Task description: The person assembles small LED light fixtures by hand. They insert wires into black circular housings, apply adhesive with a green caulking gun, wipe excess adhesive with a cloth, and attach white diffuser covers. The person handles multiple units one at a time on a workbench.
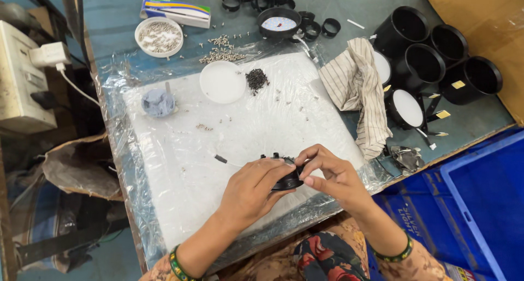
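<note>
Grey-green table (349,8) under plastic-wrapped white pad (180,172)

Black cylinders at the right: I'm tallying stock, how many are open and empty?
4 black cylinders: back left, back right, front left, front right. Striped cloth may hide more.

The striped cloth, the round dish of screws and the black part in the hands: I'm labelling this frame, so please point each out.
striped cloth (357,90), head view, on its folded middle.
round dish of screws (159,36), head view, on the screws inside.
black part (290,179), head view, on its side between both hands.
</note>
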